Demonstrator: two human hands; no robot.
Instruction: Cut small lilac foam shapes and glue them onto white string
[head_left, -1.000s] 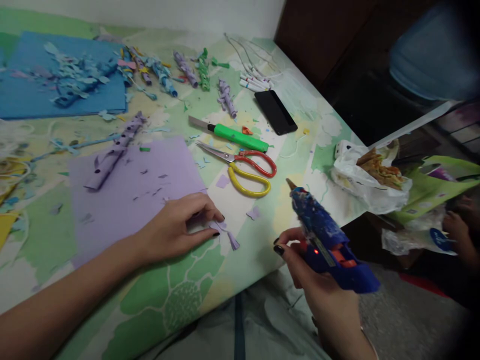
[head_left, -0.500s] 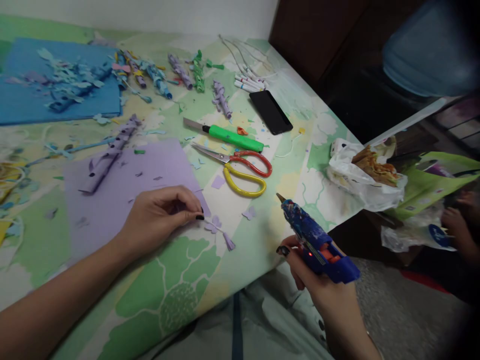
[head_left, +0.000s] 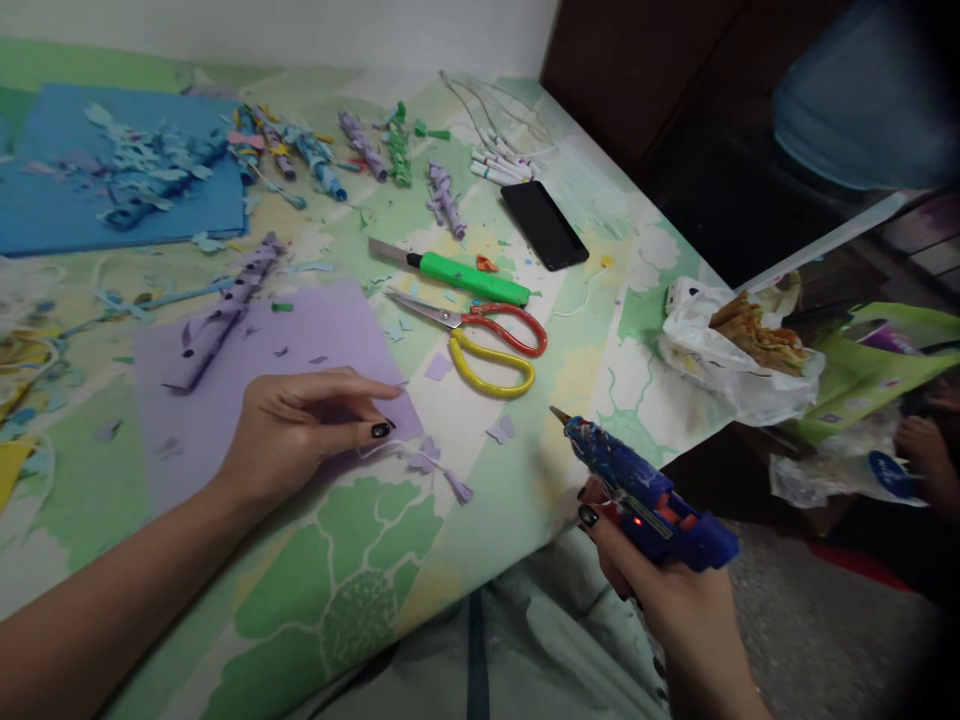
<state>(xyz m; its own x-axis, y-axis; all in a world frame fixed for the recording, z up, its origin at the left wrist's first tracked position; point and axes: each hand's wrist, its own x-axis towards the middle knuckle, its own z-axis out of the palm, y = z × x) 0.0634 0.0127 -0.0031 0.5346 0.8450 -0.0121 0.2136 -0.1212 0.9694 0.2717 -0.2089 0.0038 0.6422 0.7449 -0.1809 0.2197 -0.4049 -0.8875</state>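
Observation:
My right hand grips a blue hot glue gun beyond the table's front edge, its nozzle pointing up and left and a red light glowing on its side. My left hand is over the lilac paper sheet, thumb and forefinger apart, with nothing seen between them. By its thumb lies a white string that runs past a small purple paper butterfly to a purple tassel. Another purple butterfly rests to the right.
Red-and-yellow-handled scissors and a green utility knife lie ahead, blade out. Behind them are a black phone and several markers. Decorated paper rolls and blue sheets lie farther back. A food bag sits at the right edge.
My left fingers have parted and let go of the white string, which now lies on the table. My right hand with the glue gun has shifted slightly right and down.

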